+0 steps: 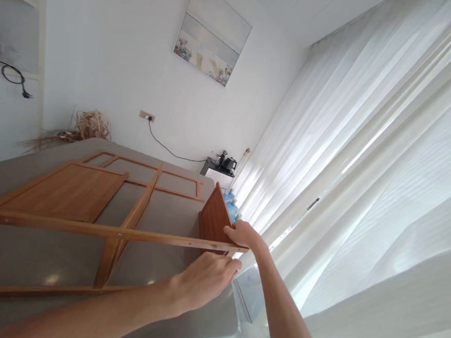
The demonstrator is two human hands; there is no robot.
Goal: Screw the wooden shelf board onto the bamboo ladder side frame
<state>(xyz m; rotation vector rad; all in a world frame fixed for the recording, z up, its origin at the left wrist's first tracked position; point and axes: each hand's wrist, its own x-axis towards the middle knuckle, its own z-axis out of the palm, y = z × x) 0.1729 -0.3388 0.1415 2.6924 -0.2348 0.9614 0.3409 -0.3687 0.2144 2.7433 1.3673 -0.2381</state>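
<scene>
A partly joined wooden frame rests on a grey-covered surface, with a long rail running across in front of me. At the rail's right end stands a reddish-brown wooden panel, tilted, close to or touching the rail; the contact is partly hidden. My right hand is closed over the panel's near upper edge, thumb on its face. Just below the rail end, my left hand is closed with curled fingers; whatever is in them is hidden. Another wooden panel lies flat on the left, within thin strips.
The grey surface ends at a rounded edge near my hands. White curtains hang along the right. Beyond the panel are blue water bottles and a small stand with a black kettle. Dried stalks lie at the back left.
</scene>
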